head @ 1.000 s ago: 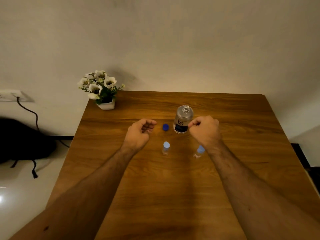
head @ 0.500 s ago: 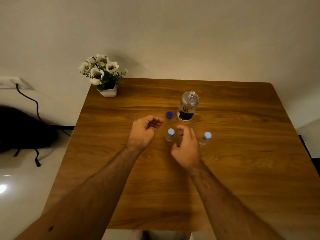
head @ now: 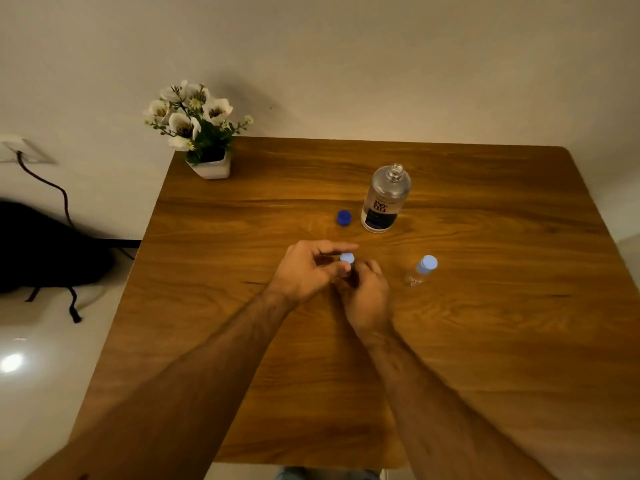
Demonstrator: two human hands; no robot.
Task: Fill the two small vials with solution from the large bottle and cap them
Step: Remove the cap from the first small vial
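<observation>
The large clear bottle point(head: 385, 199) stands uncapped at the back of the wooden table point(head: 485, 341), its dark blue cap point(head: 344, 217) lying just left of it. In the table's middle, both hands meet around one small vial with a light blue cap point(head: 347, 258). My right hand point(head: 363, 294) grips the vial's body, which is mostly hidden. My left hand point(head: 308, 270) pinches the light blue cap with thumb and fingers. The second small vial point(head: 422, 270), also capped in light blue, stands alone to the right.
A white pot of white flowers point(head: 204, 133) sits on the table's back left corner. A dark bag point(head: 45, 247) and a cable lie on the floor to the left. The wall rises right behind the table.
My right hand moved from the large bottle to the left vial and took hold of it. My left hand came in and pinched that vial's cap.
</observation>
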